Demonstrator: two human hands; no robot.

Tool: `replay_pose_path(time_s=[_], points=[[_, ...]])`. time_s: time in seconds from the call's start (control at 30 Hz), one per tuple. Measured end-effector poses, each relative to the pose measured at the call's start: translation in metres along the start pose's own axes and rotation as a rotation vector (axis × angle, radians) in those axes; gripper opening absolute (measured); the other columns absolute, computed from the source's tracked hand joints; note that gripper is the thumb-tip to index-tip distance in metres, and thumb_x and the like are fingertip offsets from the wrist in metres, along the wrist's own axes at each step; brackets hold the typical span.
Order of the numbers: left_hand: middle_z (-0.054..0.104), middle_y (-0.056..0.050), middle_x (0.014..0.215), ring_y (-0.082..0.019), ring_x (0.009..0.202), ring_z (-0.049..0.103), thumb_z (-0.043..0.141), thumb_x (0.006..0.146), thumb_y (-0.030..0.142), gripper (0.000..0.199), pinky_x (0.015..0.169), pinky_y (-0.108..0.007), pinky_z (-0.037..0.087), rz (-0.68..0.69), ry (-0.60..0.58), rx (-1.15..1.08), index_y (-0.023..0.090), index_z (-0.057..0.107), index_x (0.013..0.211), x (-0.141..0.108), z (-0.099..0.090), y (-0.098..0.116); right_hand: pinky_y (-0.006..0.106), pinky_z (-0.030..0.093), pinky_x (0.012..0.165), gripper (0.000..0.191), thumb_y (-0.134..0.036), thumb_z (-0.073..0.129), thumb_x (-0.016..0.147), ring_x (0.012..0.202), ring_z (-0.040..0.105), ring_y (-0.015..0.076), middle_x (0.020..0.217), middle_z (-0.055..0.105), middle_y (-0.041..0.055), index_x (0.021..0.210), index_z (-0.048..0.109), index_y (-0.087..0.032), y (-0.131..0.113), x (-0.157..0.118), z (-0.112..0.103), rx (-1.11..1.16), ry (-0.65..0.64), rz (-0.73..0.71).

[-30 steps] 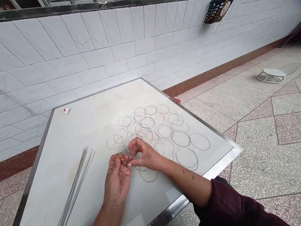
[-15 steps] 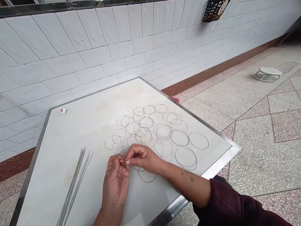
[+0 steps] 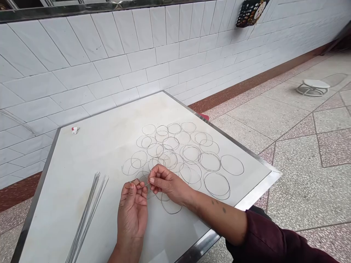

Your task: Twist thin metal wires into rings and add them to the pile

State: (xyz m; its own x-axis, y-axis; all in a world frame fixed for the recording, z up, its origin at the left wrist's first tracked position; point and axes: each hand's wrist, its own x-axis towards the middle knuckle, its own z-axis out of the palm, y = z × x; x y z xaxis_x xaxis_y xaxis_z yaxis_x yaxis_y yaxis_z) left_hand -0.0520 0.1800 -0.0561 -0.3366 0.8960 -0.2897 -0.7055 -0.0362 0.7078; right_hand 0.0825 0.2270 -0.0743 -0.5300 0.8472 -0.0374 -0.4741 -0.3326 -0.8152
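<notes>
A thin wire (image 3: 146, 185) runs between my two hands over the near middle of the table. The fingers and thumb of my left hand (image 3: 133, 206) pinch one part of it, palm turned up. My right hand (image 3: 166, 183) grips the wire just to the right, thumb pressed against the fingers. How the wire's ends lie is partly hidden by the fingers. Just beyond and right of the hands, many thin wire rings (image 3: 210, 161) lie flat and overlapping. Left of my left hand rests a bundle of straight wires (image 3: 87, 215).
The white table (image 3: 90, 153) has a metal edge and stands against a tiled wall (image 3: 115, 62). A small red-and-white object (image 3: 75, 130) sits in its far left corner. A low round stool (image 3: 313, 87) stands on the floor at right; a dark basket (image 3: 251, 14) hangs on the wall.
My hands have drawn slightly apart, the left moving a little left and down, so a short length of wire shows between them. Both keep their hold.
</notes>
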Motion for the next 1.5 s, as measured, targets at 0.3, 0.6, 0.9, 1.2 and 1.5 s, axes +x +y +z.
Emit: replay_pose_path(time_s=[0.3,0.6,0.9,1.2,1.5], points=[[0.062,0.002,0.081,-0.009,0.077,0.063,0.084,0.07,0.016,0.019,0.075,-0.018,0.057,-0.041,0.036,-0.029,0.019,0.066,0.073,0.002,-0.003,-0.003,0.024,0.043,0.066,0.032,-0.036,0.085,0.072,0.073,0.055,0.0104,0.081,0.059,-0.0021,0.083,0.059,-0.019,0.0,-0.002,0.002,0.158,0.063,0.073],[0.06,0.002,0.079,-0.011,0.076,0.061,0.083,0.071,0.019,0.018,0.072,-0.022,0.058,-0.004,-0.016,0.032,0.019,0.065,0.073,0.002,-0.004,-0.002,0.023,0.043,0.063,0.035,-0.036,0.085,0.07,0.073,0.053,0.011,0.084,0.059,-0.0006,0.082,0.057,-0.019,-0.005,-0.002,0.002,0.178,0.078,0.111],[0.061,0.002,0.077,-0.011,0.077,0.062,0.083,0.071,0.016,0.018,0.09,-0.028,0.057,-0.007,-0.01,-0.001,0.018,0.066,0.07,0.002,-0.001,-0.002,0.024,0.043,0.061,0.032,-0.039,0.08,0.076,0.063,0.05,0.0092,0.072,0.053,-0.0059,0.086,0.056,-0.021,0.001,0.0,0.001,-0.002,0.097,0.032],[0.059,0.002,0.077,-0.011,0.076,0.061,0.081,0.072,0.018,0.016,0.089,-0.028,0.058,0.002,0.01,0.018,0.02,0.066,0.068,0.005,-0.003,0.0,0.025,0.046,0.069,0.038,-0.036,0.089,0.067,0.078,0.056,0.0103,0.086,0.058,-0.002,0.083,0.059,-0.018,-0.007,-0.003,0.0,0.155,0.045,0.237],[0.06,0.001,0.078,-0.01,0.072,0.06,0.086,0.065,0.018,0.02,0.073,-0.021,0.058,-0.022,0.042,0.018,0.018,0.066,0.071,0.003,-0.003,0.001,0.024,0.044,0.068,0.035,-0.035,0.086,0.074,0.079,0.058,0.0108,0.091,0.063,0.0008,0.084,0.058,-0.018,-0.004,-0.004,-0.006,0.232,-0.069,0.209]])
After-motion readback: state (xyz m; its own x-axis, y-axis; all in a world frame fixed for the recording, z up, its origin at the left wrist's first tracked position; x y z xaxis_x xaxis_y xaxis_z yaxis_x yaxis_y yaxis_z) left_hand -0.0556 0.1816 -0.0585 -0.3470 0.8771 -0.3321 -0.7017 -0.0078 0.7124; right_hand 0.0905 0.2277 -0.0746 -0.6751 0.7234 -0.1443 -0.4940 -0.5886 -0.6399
